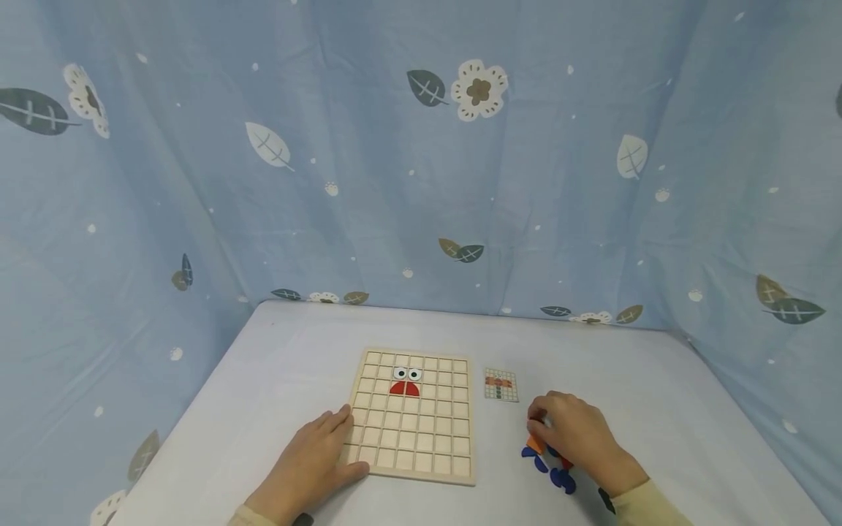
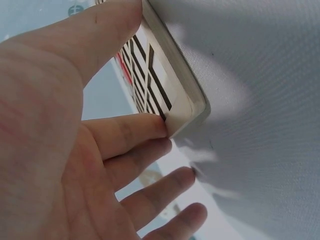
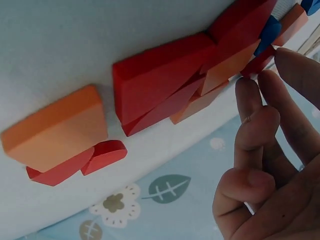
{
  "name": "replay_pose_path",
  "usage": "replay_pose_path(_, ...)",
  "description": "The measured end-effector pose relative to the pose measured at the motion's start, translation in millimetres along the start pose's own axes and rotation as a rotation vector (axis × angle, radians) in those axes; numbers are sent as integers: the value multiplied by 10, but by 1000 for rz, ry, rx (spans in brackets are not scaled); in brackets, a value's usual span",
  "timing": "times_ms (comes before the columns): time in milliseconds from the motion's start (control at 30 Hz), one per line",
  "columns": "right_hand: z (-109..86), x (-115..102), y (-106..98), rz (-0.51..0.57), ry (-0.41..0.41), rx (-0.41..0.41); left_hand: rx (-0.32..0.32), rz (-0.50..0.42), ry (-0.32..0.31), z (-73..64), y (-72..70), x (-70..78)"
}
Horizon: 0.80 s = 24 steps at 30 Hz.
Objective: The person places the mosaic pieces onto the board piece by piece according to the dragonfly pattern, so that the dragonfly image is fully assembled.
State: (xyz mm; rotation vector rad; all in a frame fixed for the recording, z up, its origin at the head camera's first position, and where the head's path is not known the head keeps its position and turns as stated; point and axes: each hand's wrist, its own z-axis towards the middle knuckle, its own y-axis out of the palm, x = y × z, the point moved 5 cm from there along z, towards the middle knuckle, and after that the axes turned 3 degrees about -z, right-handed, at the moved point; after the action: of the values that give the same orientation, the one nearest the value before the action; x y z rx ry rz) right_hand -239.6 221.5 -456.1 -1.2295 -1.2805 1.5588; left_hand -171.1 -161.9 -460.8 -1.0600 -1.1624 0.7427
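Note:
My left hand [image 1: 310,459] rests at the near left corner of a wooden grid board [image 1: 408,475], fingers along its left side and thumb by the near edge. Two eye tiles [image 1: 407,374] sit side by side in the board, above two red quarter-round tiles [image 1: 404,389]. Over a small pile of blocks to the right is my right hand [image 1: 582,432]. Its thumb and fingertips pinch a small red block [image 3: 257,63], seen in the right wrist view. Orange [image 1: 536,443] and blue blocks [image 1: 563,480] show around that hand; it hides others.
A small pattern card [image 1: 501,385] lies between the board and the right hand. Larger red [image 3: 160,80] and orange blocks [image 3: 57,127] lie on the white table. Blue patterned cloth [image 1: 368,183] hangs behind the table and at both sides.

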Motion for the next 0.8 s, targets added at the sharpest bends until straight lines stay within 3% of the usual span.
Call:
replay_pose_path(333, 39, 71, 1, 27, 36, -62, -11, 9, -5, 8, -6, 11)
replay_pose_path(800, 30, 83, -11, 9, 55, -82, -9, 12, -4, 8, -4, 16)
